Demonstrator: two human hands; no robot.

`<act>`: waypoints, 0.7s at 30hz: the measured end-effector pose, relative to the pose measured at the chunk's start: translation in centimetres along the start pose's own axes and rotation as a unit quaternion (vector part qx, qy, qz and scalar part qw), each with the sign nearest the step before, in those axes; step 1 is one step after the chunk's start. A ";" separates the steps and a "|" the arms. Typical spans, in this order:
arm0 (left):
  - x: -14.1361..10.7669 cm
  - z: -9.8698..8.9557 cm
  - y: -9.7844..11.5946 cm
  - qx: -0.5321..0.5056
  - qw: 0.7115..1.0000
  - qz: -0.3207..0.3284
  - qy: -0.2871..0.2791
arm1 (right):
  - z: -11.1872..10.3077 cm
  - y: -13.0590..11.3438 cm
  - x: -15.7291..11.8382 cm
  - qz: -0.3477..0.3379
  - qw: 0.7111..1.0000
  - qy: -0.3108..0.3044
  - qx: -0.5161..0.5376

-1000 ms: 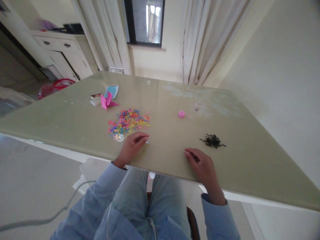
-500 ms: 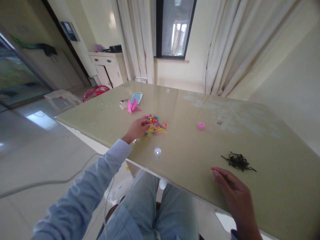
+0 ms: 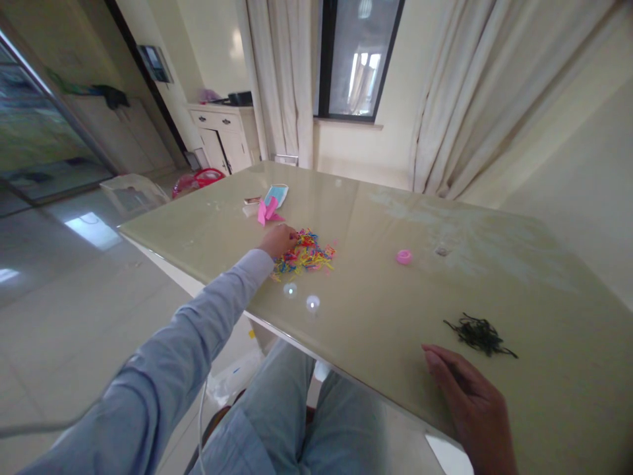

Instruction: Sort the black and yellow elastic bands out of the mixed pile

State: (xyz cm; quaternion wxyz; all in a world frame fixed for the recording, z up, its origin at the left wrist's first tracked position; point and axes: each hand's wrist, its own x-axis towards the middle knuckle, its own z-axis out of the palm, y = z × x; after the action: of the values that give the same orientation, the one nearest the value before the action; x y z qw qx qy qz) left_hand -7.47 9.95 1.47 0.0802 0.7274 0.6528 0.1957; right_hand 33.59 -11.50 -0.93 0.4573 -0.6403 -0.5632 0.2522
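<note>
My left hand (image 3: 280,241) reaches to the left edge of a loose pile of small multicoloured bands (image 3: 311,257), yellow, red, blue and pink. Its fingertips are pinched together at the pile; whatever is between them is too small to make out. My right hand (image 3: 469,396) rests low at the table's near edge with thumb and fingers pressed together. I cannot make out anything in that pinch. Just beyond it lies a tangled heap of black bands (image 3: 479,334). A pink ring-shaped item (image 3: 404,256) sits on the table between the two piles.
The glossy table (image 3: 366,297) carries a folded pink paper piece (image 3: 268,210), a blue face mask (image 3: 275,194) and a small clear packet (image 3: 442,251). Two round light spots show near the front edge. A white plastic chair (image 3: 133,192) stands past the left end.
My left hand has shifted to the far left side of the coloured pile, uncovering more of its near part. My right hand keeps its pinch by the black heap. The view has tilted slightly.
</note>
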 end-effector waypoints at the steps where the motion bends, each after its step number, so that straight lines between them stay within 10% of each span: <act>1: 0.0 0.0 -0.2 0.004 1.000 0.002 0.001 | 0.0 -0.1 -0.1 0.000 1.000 0.001 -0.001; 21: -1.2 -2.0 -1.4 -0.105 0.993 0.011 0.048 | 0.0 0.1 -0.1 -0.008 1.000 0.002 -0.008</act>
State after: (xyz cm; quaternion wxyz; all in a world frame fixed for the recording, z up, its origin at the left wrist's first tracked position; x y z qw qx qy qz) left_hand -9.58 8.65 2.53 0.1228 0.7119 0.6234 0.2992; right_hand 33.65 -11.57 -1.01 0.4552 -0.6404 -0.5691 0.2425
